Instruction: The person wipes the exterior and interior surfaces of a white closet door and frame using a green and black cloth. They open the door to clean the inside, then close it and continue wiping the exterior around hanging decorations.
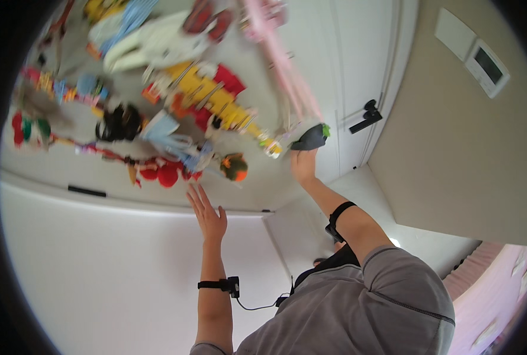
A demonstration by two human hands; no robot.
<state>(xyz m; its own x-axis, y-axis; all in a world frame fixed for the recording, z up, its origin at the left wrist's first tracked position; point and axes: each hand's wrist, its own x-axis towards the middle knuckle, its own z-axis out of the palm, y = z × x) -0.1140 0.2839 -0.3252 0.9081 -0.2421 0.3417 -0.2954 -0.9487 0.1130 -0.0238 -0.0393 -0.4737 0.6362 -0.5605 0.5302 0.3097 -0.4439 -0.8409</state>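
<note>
My left hand (208,216) is raised with its fingers stretched out and nothing held. Its fingertips are just beside a red round plush ornament (167,173) on the white door, and whether they touch it I cannot tell. My right hand (304,164) is raised against the door with its fingers around a dark grey cloth-like item (310,138) with a bright green bit at its edge. The fingertips are partly hidden by it. Beside this item hang pink ribbons (293,86) and a yellow strip of clips and small figures (216,100).
A white plush (157,50), a red-and-green ornament (29,130) and an orange-and-green one (234,167) hang among strings of trinkets. To the right are a black door handle (365,117) and a white wall panel (487,68). Pink fabric (494,307) lies lower right.
</note>
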